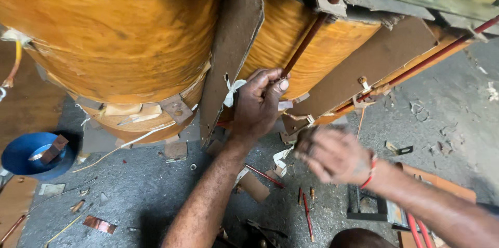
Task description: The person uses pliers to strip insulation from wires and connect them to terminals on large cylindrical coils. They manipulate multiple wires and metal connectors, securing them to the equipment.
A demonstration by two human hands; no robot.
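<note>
While your left hand [258,103] pinches the red rod [312,30], coils [114,40] crowd twelve o'clock.
Your blurred right hand [332,154] hangs loose-fingered, grasping nothing; floor [145,185] lies open at six.

1. The grey concrete floor [145,185] carries everything, rough and littered with scraps.
2. Far left, a blue round lid [31,154] sits on it, with a small brown block [54,148] resting on top.
3. Near left lies a flat copper strip [99,224], and just beyond it a short copper stub [78,206].
4. In the middle, thin red rods [306,214] lie scattered beside a brown cardboard piece [254,186].
5. Right of centre stands a dark metal frame [366,207].
6. Far right, a small metal bracket [399,149] and pale white scraps [491,91] dot the floor.
</note>
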